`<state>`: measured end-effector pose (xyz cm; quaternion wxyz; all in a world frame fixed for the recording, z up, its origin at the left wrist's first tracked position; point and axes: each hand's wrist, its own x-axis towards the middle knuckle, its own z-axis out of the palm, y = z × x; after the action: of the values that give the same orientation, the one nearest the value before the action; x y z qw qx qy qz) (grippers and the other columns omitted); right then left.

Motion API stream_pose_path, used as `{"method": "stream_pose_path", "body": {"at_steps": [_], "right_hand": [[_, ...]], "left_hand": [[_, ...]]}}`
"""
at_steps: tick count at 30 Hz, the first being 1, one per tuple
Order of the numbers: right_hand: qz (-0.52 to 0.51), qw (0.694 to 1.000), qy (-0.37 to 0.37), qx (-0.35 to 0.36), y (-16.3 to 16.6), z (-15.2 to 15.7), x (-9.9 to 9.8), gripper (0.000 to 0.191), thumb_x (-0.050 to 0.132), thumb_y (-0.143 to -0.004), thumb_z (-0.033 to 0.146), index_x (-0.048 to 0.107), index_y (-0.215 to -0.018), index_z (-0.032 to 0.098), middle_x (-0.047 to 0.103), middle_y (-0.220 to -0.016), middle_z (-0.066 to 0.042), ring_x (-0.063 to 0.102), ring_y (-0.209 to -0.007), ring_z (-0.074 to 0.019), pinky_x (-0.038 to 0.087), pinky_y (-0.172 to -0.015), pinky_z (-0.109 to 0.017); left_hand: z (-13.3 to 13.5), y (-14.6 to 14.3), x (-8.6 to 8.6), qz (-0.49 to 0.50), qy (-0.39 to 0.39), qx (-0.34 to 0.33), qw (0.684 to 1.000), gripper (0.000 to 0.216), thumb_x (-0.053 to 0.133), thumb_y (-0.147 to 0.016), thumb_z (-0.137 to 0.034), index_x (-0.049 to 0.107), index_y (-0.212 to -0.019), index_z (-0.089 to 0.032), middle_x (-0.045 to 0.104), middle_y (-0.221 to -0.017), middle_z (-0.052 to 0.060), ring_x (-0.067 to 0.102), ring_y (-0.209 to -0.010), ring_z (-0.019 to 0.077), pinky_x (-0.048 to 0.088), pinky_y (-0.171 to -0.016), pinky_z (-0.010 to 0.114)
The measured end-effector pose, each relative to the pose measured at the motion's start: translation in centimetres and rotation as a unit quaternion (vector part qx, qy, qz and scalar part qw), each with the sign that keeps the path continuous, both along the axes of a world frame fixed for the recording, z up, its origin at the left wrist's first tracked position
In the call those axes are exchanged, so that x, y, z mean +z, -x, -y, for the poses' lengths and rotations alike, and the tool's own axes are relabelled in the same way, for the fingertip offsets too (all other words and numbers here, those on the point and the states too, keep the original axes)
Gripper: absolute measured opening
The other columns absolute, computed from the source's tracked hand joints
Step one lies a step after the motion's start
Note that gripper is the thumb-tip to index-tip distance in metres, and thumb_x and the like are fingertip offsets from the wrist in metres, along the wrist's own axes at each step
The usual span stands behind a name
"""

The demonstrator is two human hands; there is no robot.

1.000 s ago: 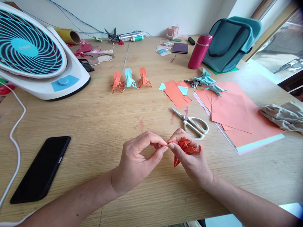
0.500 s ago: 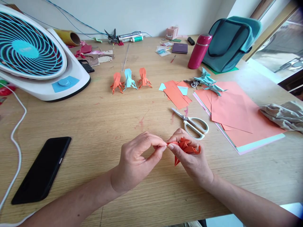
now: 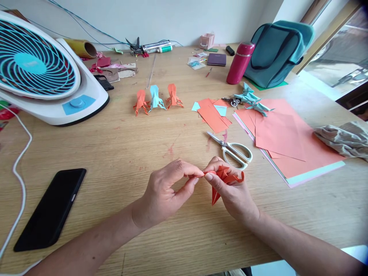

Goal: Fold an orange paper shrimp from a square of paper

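Observation:
An orange folded-paper figure (image 3: 222, 174) with thin pointed limbs is held above the table's near side. My right hand (image 3: 234, 195) pinches it between thumb and fingers, which hide part of its folds. From the left, my left hand (image 3: 169, 191) pinches the tip of one thin limb between thumb and forefinger. One pointed flap hangs down below the right thumb. Just beyond my right hand lie scissors (image 3: 234, 151) with white handles, blades slightly apart. Farther back stand two orange origami figures (image 3: 140, 101) and a light-blue origami figure (image 3: 156, 97) in a row.
Orange paper strips (image 3: 212, 115) lie beside keys (image 3: 232, 101) and blue folded-paper pieces (image 3: 253, 99). Sheets of coloured paper (image 3: 287, 142) are stacked at right. A phone (image 3: 51, 207) and a fan (image 3: 54, 73) are at left. A pink bottle (image 3: 240, 63) and a teal bag (image 3: 276, 53) stand behind.
The left thumb has drawn back slightly from the limb's tip, while the pinch stays. The orange figure's lower flap shows a little more. The camera view has shifted slightly.

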<state>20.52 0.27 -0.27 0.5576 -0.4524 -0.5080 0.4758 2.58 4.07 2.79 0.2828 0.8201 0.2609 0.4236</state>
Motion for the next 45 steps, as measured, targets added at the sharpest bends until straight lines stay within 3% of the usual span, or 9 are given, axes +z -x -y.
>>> {"method": "stream_pose_path", "body": {"at_steps": [9, 13, 19, 23, 27, 30, 37, 45], "right_hand": [[0.031, 0.999, 0.000, 0.014, 0.0, 0.0, 0.2, 0.020, 0.075, -0.087, 0.041, 0.074, -0.079, 0.023, 0.058, -0.075, 0.000, 0.053, -0.069, -0.0140, 0.043, -0.065, -0.029], [0.034, 0.999, 0.000, 0.016, 0.0, 0.0, 0.2, 0.019, 0.076, -0.087, 0.040, 0.073, -0.078, 0.023, 0.056, -0.075, 0.001, 0.052, -0.068, -0.0132, 0.042, -0.064, -0.029], [0.036, 0.999, 0.005, 0.010, 0.2, 0.1, 0.3, 0.022, 0.073, -0.089, 0.042, 0.072, -0.079, 0.022, 0.056, -0.077, 0.000, 0.053, -0.072, -0.0149, 0.042, -0.067, -0.030], [0.021, 1.000, 0.017, 0.005, 0.4, 0.2, 0.4, 0.025, 0.073, -0.088, 0.044, 0.071, -0.078, 0.022, 0.056, -0.077, 0.000, 0.052, -0.070, -0.0146, 0.042, -0.065, -0.030], [-0.017, 0.999, 0.028, 0.000, 0.6, 0.1, 0.3, 0.025, 0.073, -0.088, 0.043, 0.069, -0.076, 0.022, 0.055, -0.075, 0.001, 0.050, -0.068, -0.0131, 0.042, -0.066, -0.028], [-0.046, 0.998, 0.038, 0.004, 0.7, 0.2, 0.0, 0.021, 0.074, -0.088, 0.040, 0.070, -0.077, 0.022, 0.056, -0.076, 0.001, 0.050, -0.069, -0.0125, 0.042, -0.067, -0.027], [-0.089, 0.994, 0.057, 0.003, 0.9, 0.5, -0.1, 0.019, 0.076, -0.086, 0.040, 0.070, -0.079, 0.023, 0.057, -0.077, 0.001, 0.050, -0.071, -0.0129, 0.041, -0.068, -0.026], [-0.160, 0.982, 0.102, 0.010, 1.2, 0.4, -0.1, 0.022, 0.078, -0.084, 0.042, 0.069, -0.078, 0.022, 0.054, -0.076, 0.002, 0.047, -0.073, -0.0123, 0.039, -0.069, -0.024]], "left_hand": [[-0.4, 0.6, 0.1, -0.048, -0.072, -0.010, 0.996, 0.014, 0.060, -0.093, -0.006, 0.063, -0.094, -0.019, 0.071, -0.081, 0.001, 0.065, -0.073, 0.0128, 0.052, -0.071, 0.024], [-0.3, 0.5, 0.2, -0.063, -0.056, -0.008, 0.996, 0.015, 0.059, -0.093, -0.004, 0.061, -0.091, -0.019, 0.067, -0.079, -0.001, 0.063, -0.072, 0.0106, 0.050, -0.071, 0.022], [0.6, -0.1, -0.1, -0.041, -0.031, 0.054, 0.997, 0.015, 0.059, -0.093, -0.006, 0.062, -0.088, -0.020, 0.068, -0.079, -0.002, 0.065, -0.071, 0.0094, 0.051, -0.070, 0.019], [0.5, 0.1, -0.3, -0.066, -0.126, 0.055, 0.988, 0.015, 0.058, -0.093, -0.005, 0.061, -0.095, -0.020, 0.071, -0.081, 0.001, 0.066, -0.074, 0.0134, 0.053, -0.073, 0.026], [0.0, 0.5, -0.2, -0.114, -0.252, 0.041, 0.960, 0.021, 0.063, -0.088, -0.003, 0.060, -0.104, -0.016, 0.073, -0.085, 0.006, 0.068, -0.077, 0.0177, 0.054, -0.071, 0.030], [-0.3, 0.5, 0.1, -0.129, -0.293, 0.049, 0.946, 0.021, 0.067, -0.087, -0.005, 0.061, -0.103, -0.017, 0.074, -0.084, 0.006, 0.068, -0.075, 0.0176, 0.053, -0.068, 0.030], [-0.3, 0.0, -0.6, -0.089, -0.254, 0.060, 0.961, 0.022, 0.068, -0.085, -0.004, 0.059, -0.101, -0.017, 0.073, -0.080, 0.006, 0.066, -0.070, 0.0163, 0.052, -0.066, 0.030], [-0.7, -0.1, -1.7, -0.049, -0.257, 0.036, 0.965, 0.027, 0.068, -0.086, -0.002, 0.060, -0.107, -0.016, 0.076, -0.090, 0.008, 0.069, -0.075, 0.0174, 0.052, -0.067, 0.031]]}}
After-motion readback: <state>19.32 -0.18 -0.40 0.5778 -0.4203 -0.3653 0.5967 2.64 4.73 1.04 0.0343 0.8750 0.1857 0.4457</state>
